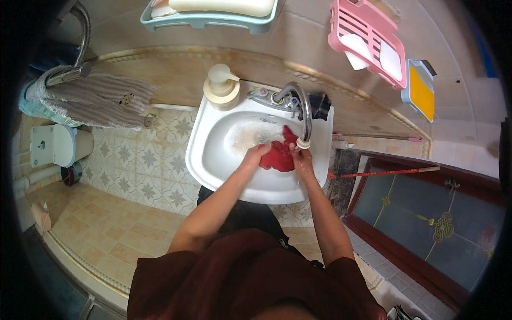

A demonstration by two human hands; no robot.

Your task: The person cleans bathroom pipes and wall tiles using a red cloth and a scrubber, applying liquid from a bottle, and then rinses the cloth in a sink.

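Observation:
A wet red cloth [280, 157] is bunched between my two hands over the white ceramic washbasin [195, 154]. My left hand [256, 154] grips its left side. My right hand [301, 157] holds its right side, just under the spout of the curved chrome faucet [307, 116]; some fingers are hidden by the spout and cloth. One end of the cloth points up towards the basin's back. Foamy water [250, 138] lies in the bowl to the left of the cloth.
A cream pump bottle [221, 94] stands on the basin's back left corner, and a dark cloth [320, 106] lies at the back right. Above are a teal soap dish [208, 20] and a pink rack [372, 40]. A striped towel [100, 94] hangs at left.

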